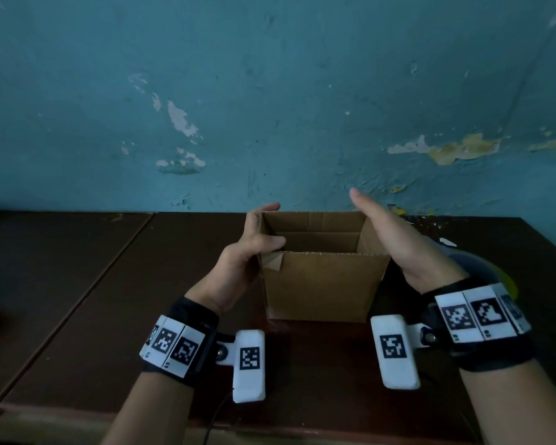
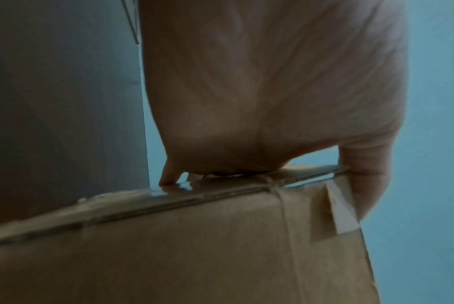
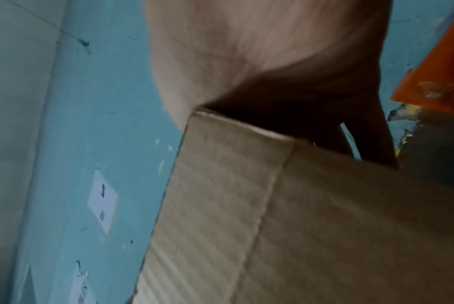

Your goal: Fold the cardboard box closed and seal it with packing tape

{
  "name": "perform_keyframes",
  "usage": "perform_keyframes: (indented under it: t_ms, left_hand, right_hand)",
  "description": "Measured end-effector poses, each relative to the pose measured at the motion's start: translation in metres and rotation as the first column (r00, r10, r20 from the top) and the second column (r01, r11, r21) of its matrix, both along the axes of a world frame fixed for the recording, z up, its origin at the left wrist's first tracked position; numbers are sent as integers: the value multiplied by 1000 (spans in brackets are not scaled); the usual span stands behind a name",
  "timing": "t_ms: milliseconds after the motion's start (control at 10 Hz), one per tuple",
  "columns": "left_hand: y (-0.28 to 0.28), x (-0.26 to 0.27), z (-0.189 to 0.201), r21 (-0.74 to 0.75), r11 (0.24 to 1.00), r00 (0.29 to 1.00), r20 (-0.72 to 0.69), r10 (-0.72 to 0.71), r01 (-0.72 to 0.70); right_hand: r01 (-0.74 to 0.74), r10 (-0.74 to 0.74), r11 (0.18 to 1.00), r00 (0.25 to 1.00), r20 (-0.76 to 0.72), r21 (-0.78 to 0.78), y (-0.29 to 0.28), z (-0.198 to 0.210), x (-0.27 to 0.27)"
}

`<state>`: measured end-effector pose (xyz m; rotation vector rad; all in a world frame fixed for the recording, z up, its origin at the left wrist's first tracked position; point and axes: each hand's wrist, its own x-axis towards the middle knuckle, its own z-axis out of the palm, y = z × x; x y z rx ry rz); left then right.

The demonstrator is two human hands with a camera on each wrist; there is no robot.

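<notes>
A brown cardboard box (image 1: 321,284) stands on the dark table with its top open and its flaps upright. My left hand (image 1: 254,232) grips the box's left flap, thumb at the near left corner and fingers curled over the top edge. In the left wrist view the palm (image 2: 259,102) sits on the box's edge (image 2: 194,257), beside a remnant of old tape (image 2: 337,207). My right hand (image 1: 382,229) lies flat against the outside of the right flap, fingers straight and thumb up. The right wrist view shows that palm (image 3: 246,51) against the cardboard (image 3: 298,226). No roll of tape is clearly visible.
The brown table (image 1: 142,284) has a seam on the left and ends at a peeling teal wall (image 1: 270,107). A grey and yellow object (image 1: 482,268) lies partly hidden behind my right wrist. A white scrap (image 1: 446,241) lies nearby. Something orange (image 3: 438,72) shows to the right.
</notes>
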<state>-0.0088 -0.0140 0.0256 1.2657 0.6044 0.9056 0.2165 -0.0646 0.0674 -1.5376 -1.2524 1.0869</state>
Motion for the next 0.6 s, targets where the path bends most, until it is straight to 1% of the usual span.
perform_keyframes:
  t_ms: [100, 200, 300, 500, 600]
  left_hand:
    - [-2, 1, 2, -4, 999, 999, -19, 35, -35]
    - [-2, -1, 3, -44, 993, 994, 16, 112, -111]
    - [1, -4, 2, -68, 985, 986, 50, 160, -157]
    - [1, -5, 8, -104, 970, 964, 133, 232, -219]
    - [3, -8, 7, -97, 957, 943, 170, 286, -273]
  right_hand:
    - [15, -16, 999, 999, -43, -28, 4, -6, 5]
    - [56, -56, 998, 998, -14, -17, 7, -7, 10]
    - [73, -72, 997, 997, -37, 20, 6, -5, 12]
    - [156, -154, 984, 987, -36, 83, 2, -2, 19]
    - [203, -193, 969, 978, -79, 144, -5, 6, 23]
